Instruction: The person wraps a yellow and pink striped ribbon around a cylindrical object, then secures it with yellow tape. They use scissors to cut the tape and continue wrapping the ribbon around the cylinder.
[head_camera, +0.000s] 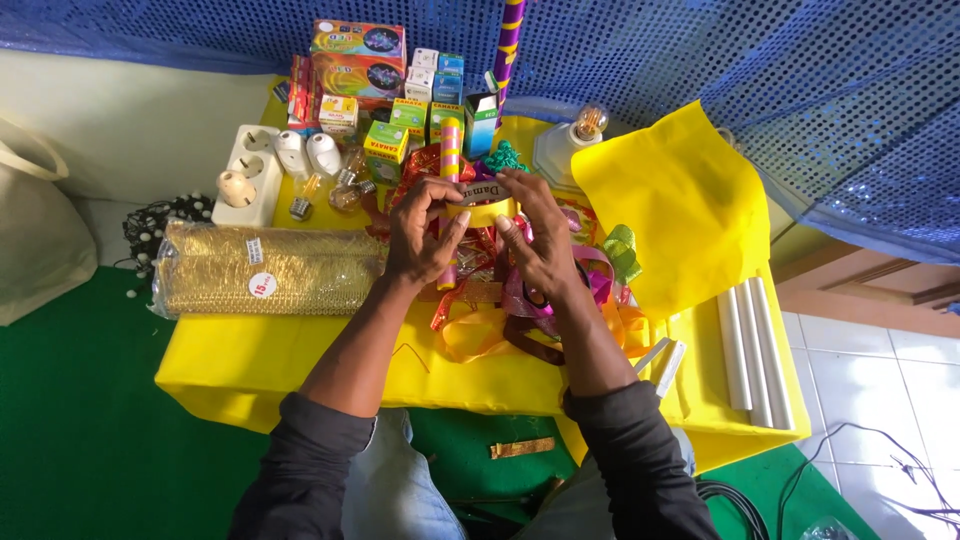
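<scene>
Two hands hold one yellow ribbon roll (482, 212) up over the yellow surface (270, 360). Our left hand (422, 232) and right hand (540, 240) pinch its sides. We think the work is just starting: a loose ribbon pile (520, 300) lies under it, and the gold mesh roll (262, 270) is untouched.

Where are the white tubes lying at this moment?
In the head view, the white tubes lie side by side on the right part of the yellow table, just below the yellow bag and to the right of the right hand.
</scene>
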